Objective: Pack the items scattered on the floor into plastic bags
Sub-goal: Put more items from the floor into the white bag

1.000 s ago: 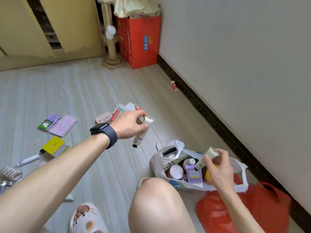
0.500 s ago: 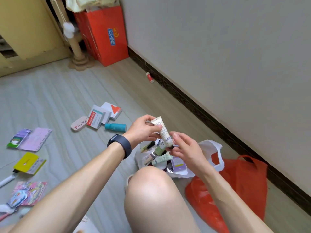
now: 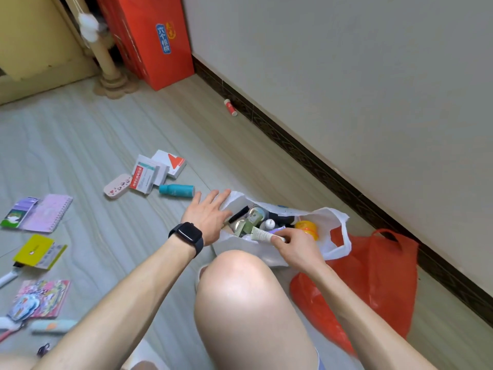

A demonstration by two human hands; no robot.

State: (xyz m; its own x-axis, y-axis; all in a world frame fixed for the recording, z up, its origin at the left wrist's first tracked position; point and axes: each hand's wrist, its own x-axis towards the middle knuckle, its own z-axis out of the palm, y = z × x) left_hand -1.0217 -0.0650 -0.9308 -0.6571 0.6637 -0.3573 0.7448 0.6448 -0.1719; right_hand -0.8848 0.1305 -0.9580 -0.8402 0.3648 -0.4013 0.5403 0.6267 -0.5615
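Observation:
A white plastic bag point(image 3: 333, 231) lies open on the floor by my knee, filled with tubes, small bottles and an orange jar point(image 3: 308, 228). My right hand point(image 3: 296, 248) pinches a pale cream tube point(image 3: 260, 233) and holds it inside the bag's mouth. My left hand point(image 3: 209, 213), with a black watch on the wrist, has straight fingers spread over the bag's left rim. On the floor to the left lie a teal bottle point(image 3: 177, 190), white medicine boxes point(image 3: 156, 170) and a pink case point(image 3: 117, 186).
A red plastic bag point(image 3: 378, 284) lies to the right along the dark skirting board. A small red tube point(image 3: 230, 107) sits by the wall. Notebooks point(image 3: 46, 212), a yellow card point(image 3: 37, 251) and sticker packs point(image 3: 40, 299) lie far left. A red box point(image 3: 154, 36) stands at the back.
The tube passed from my left hand to my right hand, which lowered it into the white bag. My left hand let go and opened over the bag's rim.

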